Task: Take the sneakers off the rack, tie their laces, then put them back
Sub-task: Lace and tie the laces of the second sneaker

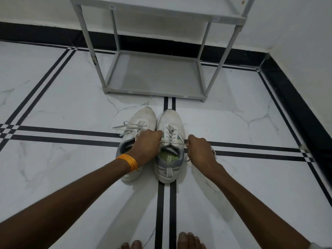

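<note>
Two white sneakers stand side by side on the floor, toes pointing at the rack. The left sneaker [143,121] has loose laces spread over its tongue. The right sneaker [170,128] has a grey heel and a green insole. My left hand [147,148] and my right hand [199,150] each pinch one end of the right sneaker's lace [177,143], which runs taut between them across the shoe's opening. My left hand partly hides the left sneaker's heel opening.
A grey shoe rack [154,76] stands just beyond the sneakers, its bottom shelf bare. White marble floor with black stripes lies all around. A black skirting and white walls close the back and right. My toes [188,241] show at the bottom edge.
</note>
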Available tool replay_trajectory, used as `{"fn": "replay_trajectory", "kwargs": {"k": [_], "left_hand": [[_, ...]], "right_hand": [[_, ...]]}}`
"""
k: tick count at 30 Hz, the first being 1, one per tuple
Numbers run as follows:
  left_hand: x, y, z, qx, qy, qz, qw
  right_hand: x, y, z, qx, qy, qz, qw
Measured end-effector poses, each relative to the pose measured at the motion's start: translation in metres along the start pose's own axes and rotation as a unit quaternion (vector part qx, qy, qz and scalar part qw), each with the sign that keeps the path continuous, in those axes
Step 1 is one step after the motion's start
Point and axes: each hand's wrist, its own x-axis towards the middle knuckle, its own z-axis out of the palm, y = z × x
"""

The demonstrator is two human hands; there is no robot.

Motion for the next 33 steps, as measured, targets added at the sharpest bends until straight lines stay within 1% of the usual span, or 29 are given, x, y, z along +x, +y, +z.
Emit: {"fn": "replay_trajectory", "kwargs": {"k": [1,2,3,4,5,6,7,8,10,14,17,20,23,25,28,29,30,31,32,33], "left_hand": [[-0.001,0.001,0.001,0.0,0.001,-0.004,1.0],[-0.002,0.001,0.001,-0.003,0.002,-0.007,1.0],[-0.002,0.002,0.001,-0.008,0.004,-0.012,1.0],[-0.003,0.001,0.002,-0.013,0.007,-0.017,1.0],[-0.004,0.001,0.002,-0.015,0.012,-0.023,1.0],[-0.005,0.002,0.003,-0.016,0.018,-0.027,0.999],[-0.006,0.002,0.003,-0.019,0.023,-0.028,0.999],[-0.006,0.003,0.003,-0.021,0.024,-0.028,0.999],[-0.005,0.005,0.003,-0.02,0.015,-0.027,0.999],[-0.006,0.005,0.001,-0.029,0.011,-0.028,0.999],[-0.008,0.004,0.002,-0.036,0.014,-0.027,0.999],[-0.007,0.004,-0.001,-0.039,0.009,-0.029,0.999],[-0.004,0.0,-0.013,-0.042,-0.004,-0.029,0.999],[0.001,-0.004,-0.026,-0.019,-0.024,-0.029,0.999],[0.01,-0.006,-0.046,0.055,-0.046,-0.034,0.997],[0.014,-0.007,-0.052,0.041,-0.043,-0.039,0.997],[0.017,-0.008,-0.057,-0.031,-0.043,-0.046,0.998],[0.018,-0.008,-0.059,-0.16,-0.051,-0.056,0.984],[0.017,-0.006,-0.059,-0.304,-0.067,-0.066,0.948],[0.014,-0.003,-0.056,-0.421,-0.074,-0.072,0.901]], "right_hand": [[0.002,0.001,-0.004,0.004,-0.006,0.012,1.0],[0.004,0.001,-0.01,0.033,-0.019,0.024,0.999],[0.007,0.003,-0.015,0.096,-0.043,0.039,0.994],[0.007,0.003,-0.023,0.204,-0.082,0.058,0.974],[0.007,0.001,-0.029,0.333,-0.123,0.077,0.932],[0.006,-0.002,-0.033,0.442,-0.148,0.089,0.88],[0.006,-0.006,-0.032,0.51,-0.153,0.092,0.841],[0.006,-0.009,-0.028,0.546,-0.146,0.091,0.82],[0.005,-0.016,-0.015,0.58,-0.125,0.079,0.801],[0.004,-0.025,-0.002,0.608,-0.072,0.072,0.787],[0.008,-0.03,-0.001,0.624,-0.048,0.097,0.774],[0.015,-0.031,0.001,0.613,-0.032,0.101,0.783],[0.017,-0.032,0.002,0.6,-0.034,0.103,0.793],[0.018,-0.031,0.001,0.593,-0.034,0.102,0.798],[0.02,-0.028,0.0,0.596,-0.035,0.098,0.797],[0.02,-0.027,0.0,0.595,-0.037,0.096,0.797],[0.021,-0.026,0.0,0.594,-0.041,0.094,0.798],[0.021,-0.025,-0.001,0.595,-0.046,0.094,0.797],[0.02,-0.024,-0.002,0.598,-0.051,0.093,0.794],[0.02,-0.024,-0.003,0.603,-0.057,0.09,0.791]]}}
